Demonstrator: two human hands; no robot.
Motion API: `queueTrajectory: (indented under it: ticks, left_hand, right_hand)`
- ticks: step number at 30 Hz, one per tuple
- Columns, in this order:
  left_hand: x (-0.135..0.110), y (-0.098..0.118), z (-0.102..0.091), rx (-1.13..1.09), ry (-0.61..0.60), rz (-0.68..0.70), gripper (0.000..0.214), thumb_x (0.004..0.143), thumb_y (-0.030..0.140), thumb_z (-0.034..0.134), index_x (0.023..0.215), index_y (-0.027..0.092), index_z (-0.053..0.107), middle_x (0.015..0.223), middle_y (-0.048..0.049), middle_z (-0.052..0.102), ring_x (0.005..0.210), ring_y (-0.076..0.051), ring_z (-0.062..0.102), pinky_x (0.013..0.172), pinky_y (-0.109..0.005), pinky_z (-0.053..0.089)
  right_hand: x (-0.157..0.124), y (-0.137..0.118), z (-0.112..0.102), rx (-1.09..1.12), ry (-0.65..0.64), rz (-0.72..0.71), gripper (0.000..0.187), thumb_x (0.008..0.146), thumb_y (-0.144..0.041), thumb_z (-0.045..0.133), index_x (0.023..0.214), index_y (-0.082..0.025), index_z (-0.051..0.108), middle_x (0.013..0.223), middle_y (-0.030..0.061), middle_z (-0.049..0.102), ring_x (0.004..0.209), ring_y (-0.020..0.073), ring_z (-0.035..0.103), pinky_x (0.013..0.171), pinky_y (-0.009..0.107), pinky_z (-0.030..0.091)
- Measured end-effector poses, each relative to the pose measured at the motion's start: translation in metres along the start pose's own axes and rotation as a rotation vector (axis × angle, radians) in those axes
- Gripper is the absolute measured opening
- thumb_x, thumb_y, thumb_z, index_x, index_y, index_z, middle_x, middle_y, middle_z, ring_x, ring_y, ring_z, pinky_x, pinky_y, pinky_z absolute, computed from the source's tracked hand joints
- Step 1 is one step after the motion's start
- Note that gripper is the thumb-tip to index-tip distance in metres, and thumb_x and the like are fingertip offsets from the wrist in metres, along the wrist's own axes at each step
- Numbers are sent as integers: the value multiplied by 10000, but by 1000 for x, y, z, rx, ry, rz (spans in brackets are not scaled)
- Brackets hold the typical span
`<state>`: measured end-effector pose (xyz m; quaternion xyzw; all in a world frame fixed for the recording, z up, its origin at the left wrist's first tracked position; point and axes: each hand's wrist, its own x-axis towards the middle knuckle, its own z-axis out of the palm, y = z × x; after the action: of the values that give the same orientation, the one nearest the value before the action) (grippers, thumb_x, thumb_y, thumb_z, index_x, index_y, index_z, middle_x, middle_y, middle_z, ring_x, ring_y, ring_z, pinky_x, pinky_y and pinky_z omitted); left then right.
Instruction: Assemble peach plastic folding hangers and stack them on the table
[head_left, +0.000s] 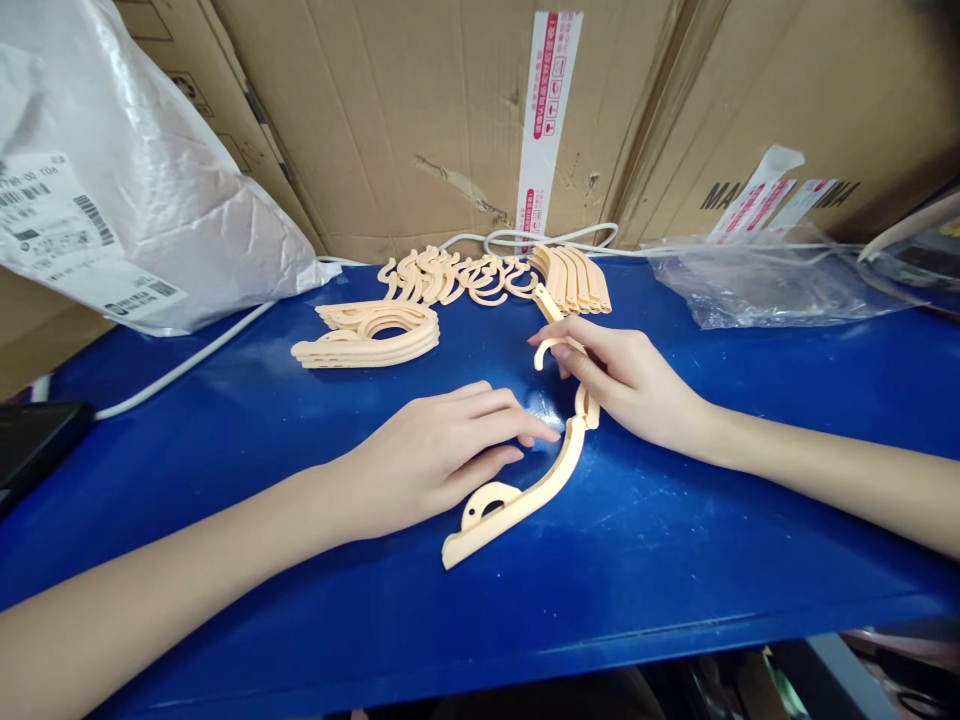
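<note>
A peach plastic folding hanger [517,495] lies on the blue table [675,560], one arm stretching toward me. My right hand [630,385] pinches the hanger's hook and centre joint between fingers and thumb. My left hand [442,455] lies flat on the table with fingers stretched out, its fingertips beside the hanger's curved arm. Behind the hands sit a stack of curved hanger arms [367,335], a row of loose hooks [450,275] and a bundle of straight hanger arms [574,280].
Cardboard boxes [420,120] wall off the back. A white plastic bag with labels [127,190] sits at the left, a clear plastic bag [757,285] at the right. A white cable [187,365] runs across the table. A black device [34,440] rests at the left edge.
</note>
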<state>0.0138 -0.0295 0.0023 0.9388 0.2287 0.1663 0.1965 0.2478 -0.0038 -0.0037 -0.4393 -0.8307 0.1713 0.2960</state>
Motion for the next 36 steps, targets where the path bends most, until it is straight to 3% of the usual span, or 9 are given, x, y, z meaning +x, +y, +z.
queueTrajectory:
  ticks: [5, 10, 14, 21, 26, 28, 36]
  left_hand:
    - [0, 4, -3, -55, -16, -17, 218, 982, 296, 472, 1131, 215, 609, 1046, -30, 631, 948, -162, 540, 815, -287, 434]
    - [2, 8, -4, -72, -18, -10, 377, 820, 469, 684, 1084, 207, 626, 1042, -31, 625, 919, -177, 543, 792, -300, 450]
    - [3, 9, -4, -17, -53, 14, 458, 752, 499, 738, 1085, 203, 631, 1064, -45, 607, 913, -185, 541, 777, -306, 451]
    - [2, 9, -4, -26, -86, -28, 410, 778, 437, 728, 1105, 216, 619, 1094, -28, 590, 958, -179, 542, 803, -292, 441]
    - [0, 7, -4, -35, -68, -50, 128, 901, 309, 610, 982, 213, 637, 1014, -1, 605, 902, -143, 547, 769, -252, 420]
    - [0, 5, -4, -2, -54, -29, 112, 939, 283, 555, 961, 213, 640, 998, -5, 608, 887, -142, 540, 760, -252, 414]
    - [2, 0, 1, 454, 164, 108, 181, 972, 215, 482, 968, 173, 658, 1043, -62, 632, 991, -214, 551, 811, -338, 464]
  right_hand:
    - [0, 0, 0, -38, -5, -8, 258, 974, -277, 407, 1118, -194, 605, 851, 10, 660, 656, 112, 546, 636, 247, 388]
    - [-1, 0, 1, -83, -20, -20, 251, 972, -267, 406, 1118, -202, 600, 818, 4, 651, 616, 108, 530, 621, 243, 382]
    - [-1, 0, 1, -113, -30, -9, 252, 974, -273, 405, 1113, -211, 606, 784, -4, 645, 608, 110, 529, 617, 241, 376]
    - [0, -1, -1, -137, -70, -23, 255, 971, -258, 404, 1119, -204, 604, 839, 4, 671, 668, 117, 578, 632, 236, 394]
    - [0, 0, 0, -160, -119, -85, 247, 968, -230, 400, 1113, -202, 598, 1020, 24, 690, 854, 150, 639, 697, 252, 430]
    - [-1, 1, 1, -184, -143, -111, 259, 970, -226, 389, 1116, -199, 602, 1068, 34, 682, 918, 165, 640, 756, 273, 444]
    - [-2, 1, 0, -227, -170, -155, 264, 968, -219, 384, 1108, -186, 606, 1037, 45, 678, 908, 172, 634, 744, 282, 454]
